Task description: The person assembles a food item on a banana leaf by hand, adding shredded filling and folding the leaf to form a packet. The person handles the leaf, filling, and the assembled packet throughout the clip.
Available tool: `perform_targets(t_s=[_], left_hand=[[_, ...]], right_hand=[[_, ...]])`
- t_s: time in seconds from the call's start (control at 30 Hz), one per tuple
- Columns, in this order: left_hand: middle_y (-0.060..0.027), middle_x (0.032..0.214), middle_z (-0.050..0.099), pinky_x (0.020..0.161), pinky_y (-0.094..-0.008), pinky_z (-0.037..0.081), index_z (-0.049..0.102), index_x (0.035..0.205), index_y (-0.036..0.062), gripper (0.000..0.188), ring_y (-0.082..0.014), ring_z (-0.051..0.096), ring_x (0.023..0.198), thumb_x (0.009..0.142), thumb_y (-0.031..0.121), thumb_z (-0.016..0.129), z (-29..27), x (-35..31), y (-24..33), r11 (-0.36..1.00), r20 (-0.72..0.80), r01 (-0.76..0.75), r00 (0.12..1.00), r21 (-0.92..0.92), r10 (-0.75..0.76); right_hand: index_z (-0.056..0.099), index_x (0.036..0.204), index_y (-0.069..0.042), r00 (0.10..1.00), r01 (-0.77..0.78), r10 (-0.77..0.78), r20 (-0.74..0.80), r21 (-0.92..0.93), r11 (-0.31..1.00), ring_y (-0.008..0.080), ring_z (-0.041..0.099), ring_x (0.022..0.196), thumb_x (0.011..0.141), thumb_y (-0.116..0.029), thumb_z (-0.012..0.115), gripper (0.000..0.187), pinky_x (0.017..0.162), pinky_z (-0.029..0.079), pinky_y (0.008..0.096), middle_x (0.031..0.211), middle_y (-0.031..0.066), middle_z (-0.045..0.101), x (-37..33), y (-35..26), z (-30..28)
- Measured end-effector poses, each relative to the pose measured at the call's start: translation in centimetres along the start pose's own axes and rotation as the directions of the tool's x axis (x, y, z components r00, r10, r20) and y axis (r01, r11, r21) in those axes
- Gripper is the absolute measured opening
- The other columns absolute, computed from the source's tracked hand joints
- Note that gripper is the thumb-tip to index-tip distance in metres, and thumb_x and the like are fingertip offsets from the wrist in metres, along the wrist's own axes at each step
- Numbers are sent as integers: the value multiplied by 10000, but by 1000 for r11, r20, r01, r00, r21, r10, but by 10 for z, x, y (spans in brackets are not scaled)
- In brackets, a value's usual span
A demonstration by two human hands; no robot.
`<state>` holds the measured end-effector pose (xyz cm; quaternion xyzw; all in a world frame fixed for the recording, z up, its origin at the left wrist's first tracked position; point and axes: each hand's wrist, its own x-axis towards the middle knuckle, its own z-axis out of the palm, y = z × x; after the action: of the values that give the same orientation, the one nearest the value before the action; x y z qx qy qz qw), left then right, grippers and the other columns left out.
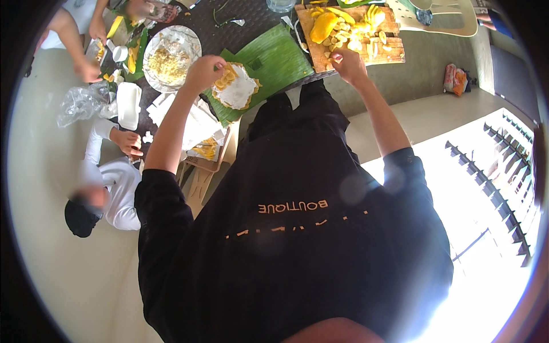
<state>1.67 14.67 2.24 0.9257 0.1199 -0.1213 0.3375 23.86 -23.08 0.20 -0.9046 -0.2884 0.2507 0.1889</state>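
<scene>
A round, white-topped cake (237, 93) with yellow fruit slices along its edge rests on a green banana leaf (275, 56). Over its far left edge is my left hand (205, 73), fingers curled together beside a cluster of slices; whatever they hold is hidden. At the near edge of a wooden board (396, 56), my right hand (350, 67) pinches a small yellow fruit slice (337, 59). Heaped on that board are sliced yellow fruit (346, 35) and a larger peeled mango piece (324, 27).
Left of the cake stands a round plate (193, 41) of pale yellow crumbly food. A white foam tray (129, 106) and a clear plastic bag (80, 104) are farther left. One person in white (117, 183) sits at the left; another person's hands (88, 70) work beyond. A beige chair (452, 17) stands far right.
</scene>
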Motion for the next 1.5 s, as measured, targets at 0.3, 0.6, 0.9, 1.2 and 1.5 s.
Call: perform_targets(t_s=[0.3,0.6,0.9,1.2,1.5], left_hand=[[-46,844,693,638,-275,487,713,1012,80,193,-121,581,641,844,165,670,1,-33,32,918,-169,288,925,-271,-340],[-32,880,700,682,-213,465,686,1068,17,221,-61,596,739,891,148,682,46,-20,140,682,-97,196,926,-705,-366],[-60,859,710,666,-251,483,703,1031,45,209,-103,616,728,895,192,645,92,-115,107,547,-216,344,663,-763,-717],[-81,901,713,735,-252,498,680,1082,39,234,-123,659,825,912,193,634,145,-195,86,347,-148,348,488,-871,-860],[-80,893,711,678,-268,501,706,1044,77,224,-120,610,687,867,202,651,145,-205,67,336,-130,347,502,-875,-855]], right_hand=[[698,1059,-64,962,-157,61,265,359,920,164,657,854,836,-258,710,295,701,513,326,954,56,709,4,4,-27],[661,1077,-11,729,-444,-275,627,739,507,41,504,687,872,-169,703,262,565,393,199,832,-10,638,24,-74,-51],[738,965,-57,647,362,-595,478,495,790,186,685,794,769,-267,743,287,741,532,314,870,99,727,93,-190,27],[753,952,-93,445,633,-570,691,208,746,208,705,845,743,-258,714,270,790,549,333,912,87,734,144,-271,111],[758,940,-91,337,717,-481,809,110,688,240,702,837,738,-259,700,269,783,549,338,923,94,732,147,-290,129]])
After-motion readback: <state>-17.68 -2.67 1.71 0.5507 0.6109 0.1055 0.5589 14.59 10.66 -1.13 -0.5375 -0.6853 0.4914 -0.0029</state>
